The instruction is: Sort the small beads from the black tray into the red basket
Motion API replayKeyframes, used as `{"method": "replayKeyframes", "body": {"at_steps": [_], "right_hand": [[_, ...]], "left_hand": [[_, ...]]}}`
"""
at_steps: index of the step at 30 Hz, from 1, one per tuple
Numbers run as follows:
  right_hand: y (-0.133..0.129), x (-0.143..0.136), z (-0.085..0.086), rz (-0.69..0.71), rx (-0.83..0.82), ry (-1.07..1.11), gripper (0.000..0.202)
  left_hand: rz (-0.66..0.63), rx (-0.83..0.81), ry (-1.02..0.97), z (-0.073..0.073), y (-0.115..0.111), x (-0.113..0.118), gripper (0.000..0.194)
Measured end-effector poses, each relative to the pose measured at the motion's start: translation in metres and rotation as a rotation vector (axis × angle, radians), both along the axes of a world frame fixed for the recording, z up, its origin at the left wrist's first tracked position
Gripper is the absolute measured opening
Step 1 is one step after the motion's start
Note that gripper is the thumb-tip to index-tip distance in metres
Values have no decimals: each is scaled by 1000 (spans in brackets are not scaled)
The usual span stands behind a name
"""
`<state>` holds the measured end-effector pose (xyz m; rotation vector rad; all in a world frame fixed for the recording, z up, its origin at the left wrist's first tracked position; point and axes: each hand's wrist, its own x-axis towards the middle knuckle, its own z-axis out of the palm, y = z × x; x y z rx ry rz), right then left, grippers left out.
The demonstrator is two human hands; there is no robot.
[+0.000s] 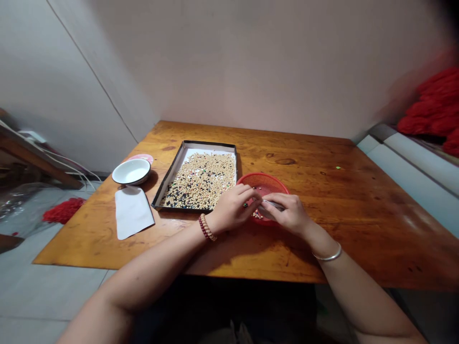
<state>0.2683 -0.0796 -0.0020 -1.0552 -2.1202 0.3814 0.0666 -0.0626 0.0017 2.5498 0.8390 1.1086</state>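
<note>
A red mesh basket [263, 177] stands near the table's front edge, with several small beads showing at its bottom. Over its left side is my left hand [236, 205], its fingers pressed together near a small dark green bead; what they hold is too small to name. My right hand [289, 212] is closed around a small greyish-white object [274, 204] above the basket, close to the left fingertips. To the left lies a shallow black-edged tray [168, 179] full of beige, black and coloured beads.
On the left of the wooden table [311, 167] are a white bowl [131, 171], a pink round item [145, 156] and a white sheet [132, 212]. Red bundles [432, 107] sit at the far right, and more red material [63, 210] lies at the left near the floor.
</note>
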Motion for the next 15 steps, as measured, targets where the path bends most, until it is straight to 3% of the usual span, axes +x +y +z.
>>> {"method": "replayKeyframes", "body": {"at_steps": [9,15], "right_hand": [[2,-1,2,-30,41,67,16],[2,0,4,-19,-45,153,14]], "left_hand": [[91,294,95,-5,-1,-2,14],[94,343,94,-9,2,-4,10]]}}
